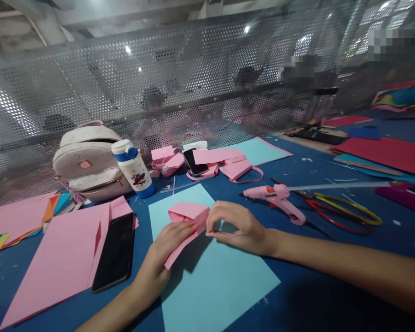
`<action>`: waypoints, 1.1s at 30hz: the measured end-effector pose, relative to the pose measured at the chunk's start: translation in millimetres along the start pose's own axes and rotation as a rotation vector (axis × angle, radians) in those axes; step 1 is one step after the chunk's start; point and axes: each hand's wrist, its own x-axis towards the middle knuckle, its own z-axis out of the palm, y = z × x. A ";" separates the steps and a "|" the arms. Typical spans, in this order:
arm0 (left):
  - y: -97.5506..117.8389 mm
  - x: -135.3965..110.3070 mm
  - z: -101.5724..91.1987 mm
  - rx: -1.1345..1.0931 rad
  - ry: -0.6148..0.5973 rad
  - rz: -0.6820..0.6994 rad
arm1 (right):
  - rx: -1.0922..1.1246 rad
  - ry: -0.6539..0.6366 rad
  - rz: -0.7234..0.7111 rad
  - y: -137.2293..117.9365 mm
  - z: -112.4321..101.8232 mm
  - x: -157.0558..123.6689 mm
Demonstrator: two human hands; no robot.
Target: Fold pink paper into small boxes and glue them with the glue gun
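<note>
A folded pink paper box (pixel 190 210) is held just above a light blue sheet (pixel 221 281). My left hand (pixel 171 242) is closed around its near side, some fingers reaching into the fold, and a pink flap hangs down beside them. At the box's right edge, my right hand (pixel 240 226) is curled with thumb and forefinger pinched on the paper; the exact contact is partly hidden. Right of that hand lies a pink glue gun (pixel 275 198) with a long clear glue stick in its back.
Scissors (pixel 346 212) lie beyond the glue gun. At left are pink sheets (pixel 62 258) and a black phone (pixel 115 251). A white bottle (pixel 133 170), a backpack (pixel 90 161) and small pink paper bags (pixel 237 168) stand before a perforated metal screen (pixel 193 92).
</note>
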 end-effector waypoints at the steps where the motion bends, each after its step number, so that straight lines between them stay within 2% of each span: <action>1: 0.1 0.1 0.0 -0.001 0.002 0.003 | -0.003 0.002 0.007 0.3 0.0 0.1; 17: 0.1 0.0 0.0 0.007 0.009 0.002 | -0.030 0.040 0.016 5.0 -0.7 -0.1; 26: -2.1 -1.9 -1.1 -0.003 0.098 -0.023 | -0.004 0.076 0.115 6.9 -1.1 -1.4; 33: -4.0 -4.4 -2.6 -0.018 0.155 -0.124 | 0.007 0.203 0.221 9.8 -1.7 0.3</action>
